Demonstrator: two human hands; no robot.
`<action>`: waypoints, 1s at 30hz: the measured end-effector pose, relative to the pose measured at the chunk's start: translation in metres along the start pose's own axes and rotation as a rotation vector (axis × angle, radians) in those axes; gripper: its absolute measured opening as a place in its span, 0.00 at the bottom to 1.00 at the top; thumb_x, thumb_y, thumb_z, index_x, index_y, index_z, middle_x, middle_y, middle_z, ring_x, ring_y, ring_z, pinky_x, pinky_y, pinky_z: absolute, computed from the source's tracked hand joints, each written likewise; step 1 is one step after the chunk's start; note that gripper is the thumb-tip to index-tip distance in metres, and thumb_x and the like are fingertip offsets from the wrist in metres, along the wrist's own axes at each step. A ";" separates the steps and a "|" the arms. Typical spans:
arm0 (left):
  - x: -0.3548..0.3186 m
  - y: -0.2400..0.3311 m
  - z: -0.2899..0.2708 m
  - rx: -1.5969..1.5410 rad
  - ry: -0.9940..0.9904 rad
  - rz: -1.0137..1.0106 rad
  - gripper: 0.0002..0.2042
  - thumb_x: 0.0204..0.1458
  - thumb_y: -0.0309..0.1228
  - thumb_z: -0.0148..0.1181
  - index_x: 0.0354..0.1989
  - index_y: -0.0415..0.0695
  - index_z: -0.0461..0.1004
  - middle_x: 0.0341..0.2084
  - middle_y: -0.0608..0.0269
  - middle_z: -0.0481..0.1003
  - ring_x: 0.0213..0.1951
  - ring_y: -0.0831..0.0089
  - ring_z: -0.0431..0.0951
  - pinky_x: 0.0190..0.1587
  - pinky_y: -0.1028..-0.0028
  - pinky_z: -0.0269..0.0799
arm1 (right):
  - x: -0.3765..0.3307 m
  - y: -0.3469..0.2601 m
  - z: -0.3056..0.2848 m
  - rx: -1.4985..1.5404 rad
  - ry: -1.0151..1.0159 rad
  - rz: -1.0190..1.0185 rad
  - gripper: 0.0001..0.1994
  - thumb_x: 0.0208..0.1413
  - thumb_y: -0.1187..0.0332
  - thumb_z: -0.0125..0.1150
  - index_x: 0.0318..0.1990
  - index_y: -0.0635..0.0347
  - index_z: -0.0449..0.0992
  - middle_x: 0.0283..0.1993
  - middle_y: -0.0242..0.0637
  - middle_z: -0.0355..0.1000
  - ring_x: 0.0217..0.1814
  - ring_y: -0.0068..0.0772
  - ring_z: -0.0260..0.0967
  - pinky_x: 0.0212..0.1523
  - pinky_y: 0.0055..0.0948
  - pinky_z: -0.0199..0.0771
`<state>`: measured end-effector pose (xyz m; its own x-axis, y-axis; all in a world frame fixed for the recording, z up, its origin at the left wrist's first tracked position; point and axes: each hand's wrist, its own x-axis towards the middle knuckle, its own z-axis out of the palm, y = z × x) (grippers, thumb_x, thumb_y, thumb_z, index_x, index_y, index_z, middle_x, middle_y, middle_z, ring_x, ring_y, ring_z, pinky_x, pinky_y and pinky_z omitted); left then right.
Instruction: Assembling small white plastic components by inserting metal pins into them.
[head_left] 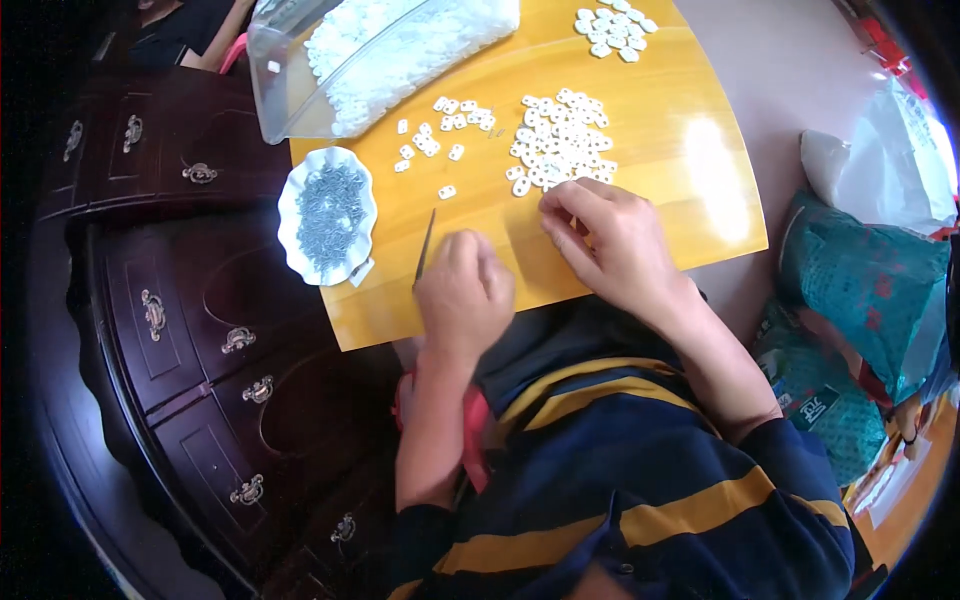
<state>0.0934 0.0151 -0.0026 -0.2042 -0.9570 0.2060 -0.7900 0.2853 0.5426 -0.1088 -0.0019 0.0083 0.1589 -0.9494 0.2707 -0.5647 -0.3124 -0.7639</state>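
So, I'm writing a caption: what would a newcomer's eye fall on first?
Probably the heap of small white pieces, bright on the yellow tabletop just beyond the right hand. Next, the scalloped white dish of thin silvery bits at the tabletop's left edge, and the clear bin of white contents beyond it.

Dark wooden drawers (190, 270) left; teal bags (860, 285) right.

The person wears a dark blue shirt (610, 450) with yellow stripes (700, 508) (two sit close together by the tummy). The sleeves (800, 465) are short. A little dark button (626, 568) shows in front. The pants (545, 335) look black.
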 end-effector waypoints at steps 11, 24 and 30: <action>-0.048 -0.011 -0.004 -0.217 0.022 -0.057 0.04 0.54 0.25 0.50 0.34 0.39 0.69 0.26 0.44 0.72 0.31 0.40 0.74 0.33 0.50 0.69 | 0.029 -0.005 0.030 -0.111 -0.007 -0.066 0.04 0.57 0.69 0.64 0.37 0.58 0.79 0.31 0.42 0.77 0.30 0.46 0.78 0.31 0.39 0.77; -0.049 0.002 -0.021 0.074 0.093 0.012 0.05 0.59 0.28 0.54 0.40 0.40 0.70 0.30 0.47 0.76 0.33 0.42 0.77 0.35 0.51 0.72 | -0.023 -0.017 0.063 0.791 -0.485 0.394 0.13 0.63 0.60 0.63 0.36 0.62 0.80 0.28 0.31 0.77 0.30 0.21 0.72 0.32 0.25 0.73; -0.060 -0.001 -0.022 -0.153 0.154 0.008 0.05 0.61 0.22 0.57 0.43 0.38 0.73 0.31 0.50 0.78 0.32 0.50 0.81 0.35 0.60 0.75 | -0.021 -0.025 0.056 0.974 -0.568 0.493 0.10 0.65 0.61 0.61 0.38 0.58 0.79 0.30 0.25 0.74 0.30 0.15 0.68 0.31 0.18 0.68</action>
<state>0.1194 0.0731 0.0020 -0.1096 -0.9388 0.3266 -0.6894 0.3086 0.6554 -0.0530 0.0242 -0.0115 0.5672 -0.7753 -0.2779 0.1369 0.4215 -0.8964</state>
